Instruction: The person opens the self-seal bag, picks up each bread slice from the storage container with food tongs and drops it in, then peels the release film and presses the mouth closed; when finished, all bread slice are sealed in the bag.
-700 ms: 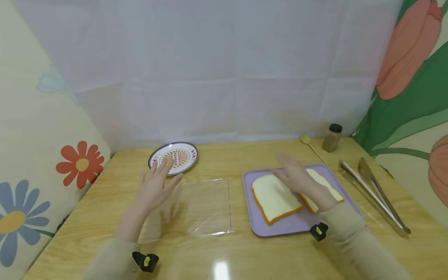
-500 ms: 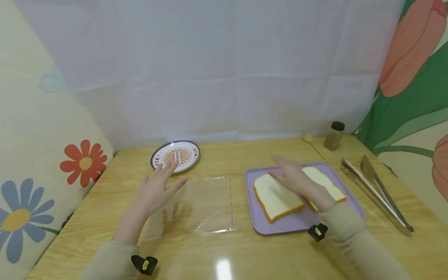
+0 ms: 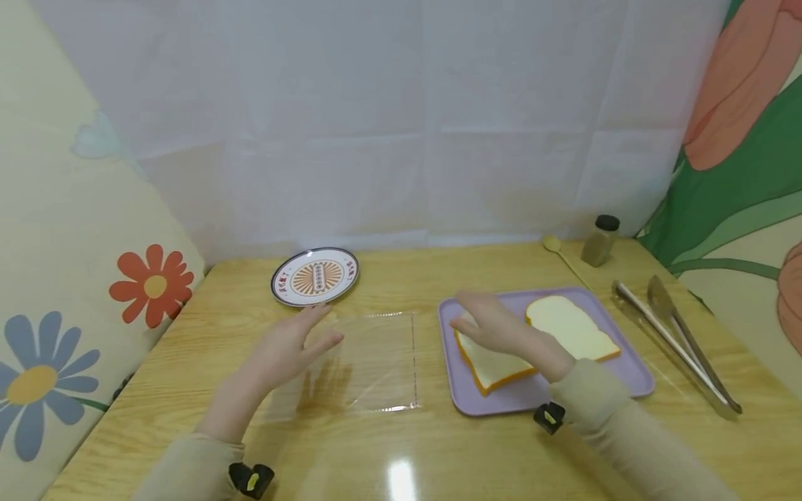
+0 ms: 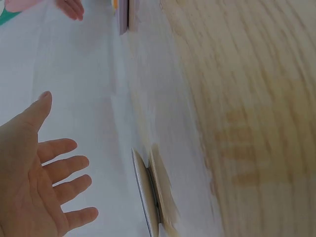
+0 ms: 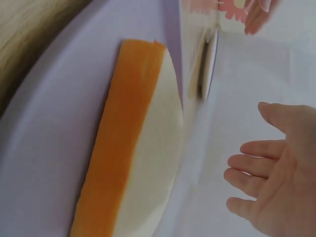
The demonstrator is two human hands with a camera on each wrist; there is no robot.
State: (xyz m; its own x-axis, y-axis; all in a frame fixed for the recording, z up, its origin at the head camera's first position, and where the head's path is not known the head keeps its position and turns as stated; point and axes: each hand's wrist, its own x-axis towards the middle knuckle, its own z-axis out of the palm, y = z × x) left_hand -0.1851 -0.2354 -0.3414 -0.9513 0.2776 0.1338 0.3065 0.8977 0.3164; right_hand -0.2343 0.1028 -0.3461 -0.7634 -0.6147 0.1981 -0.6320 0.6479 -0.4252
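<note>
My left hand (image 3: 282, 355) hovers over the table near the left part of a clear plastic sheet (image 3: 382, 365), casting a shadow beside it. Its fingers are spread and loosely bent, with nothing in them; the left wrist view shows the bare palm (image 4: 29, 192). Above a purple tray (image 3: 460, 400), my right hand (image 3: 498, 327) overlaps the left white slice of bread (image 3: 501, 369) with an orange-brown crust. A second slice of bread (image 3: 570, 327) lies to the right on the same tray. The right hand (image 5: 281, 173) also holds nothing, its fingers relaxed and apart.
A patterned plate (image 3: 294, 289) sits at the back left, beyond the left hand. Right of the tray lie metal tongs (image 3: 673, 341). A yellowish long-handled spoon (image 3: 554, 245) and a black-capped jar (image 3: 599, 243) are at the back right, near the white cloth (image 3: 401, 139).
The right hand has moved left across the tray, uncovering the right slice. The left hand has shifted slightly right and lower, so the plate shows whole. The view has tilted a little.
</note>
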